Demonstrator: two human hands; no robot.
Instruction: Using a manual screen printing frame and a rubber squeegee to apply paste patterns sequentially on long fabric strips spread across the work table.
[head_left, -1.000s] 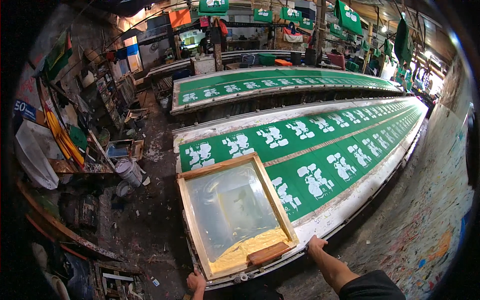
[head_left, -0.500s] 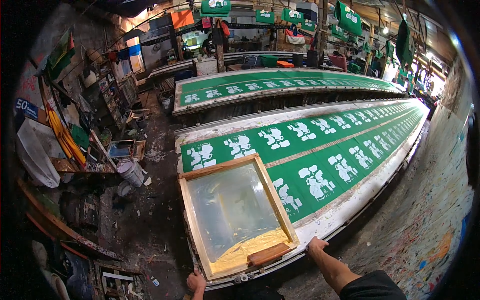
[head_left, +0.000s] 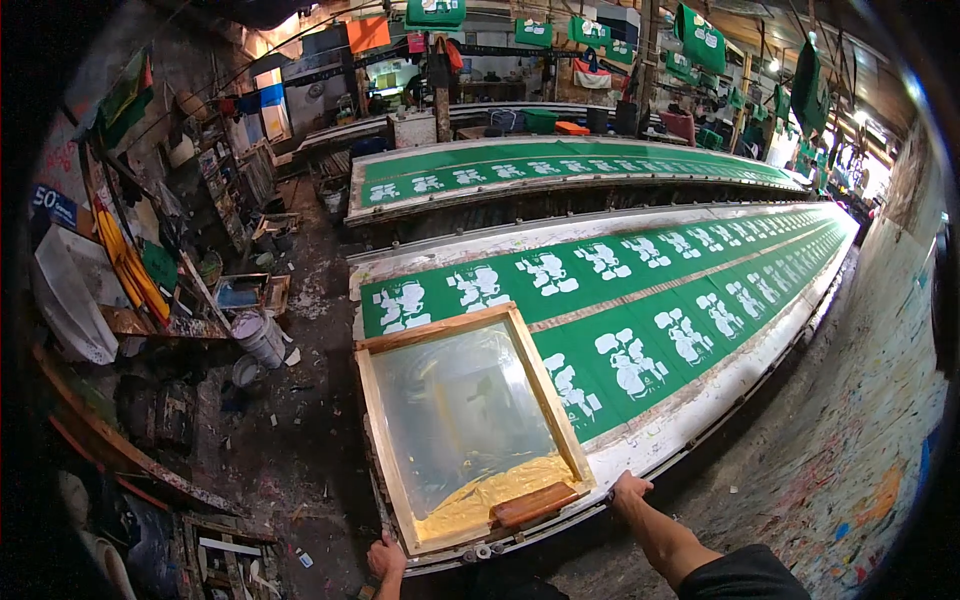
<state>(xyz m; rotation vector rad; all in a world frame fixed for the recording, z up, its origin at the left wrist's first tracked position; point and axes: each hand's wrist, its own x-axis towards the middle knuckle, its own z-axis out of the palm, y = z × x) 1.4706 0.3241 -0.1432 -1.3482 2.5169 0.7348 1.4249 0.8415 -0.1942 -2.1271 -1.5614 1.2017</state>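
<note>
A wooden-framed printing screen [head_left: 535, 385] lies over the near end of a long printing table [head_left: 690, 447]. Yellow ink [head_left: 470, 497] is pooled along its near side, and a brown wooden squeegee [head_left: 535, 505] rests in it by the right corner. Below the screen's near left corner, my left hand [head_left: 386, 556] is closed at the table's end edge. My right hand [head_left: 630, 490] grips the table's right edge, just beyond the screen's near right corner. Green fabric [head_left: 640, 295] with rows of white prints covers the table beyond the screen.
A second long table [head_left: 360, 212] with printed green fabric runs behind. A paint-stained wall [head_left: 850, 450] flanks the right side. On the left floor stand a white bucket [head_left: 260, 343] and wooden frames [head_left: 277, 294]. Green cloths [head_left: 700, 40] hang overhead.
The view has shifted slightly. Both hands keep their places at the table edges, and the screen, ink and squeegee show no clear movement on the table.
</note>
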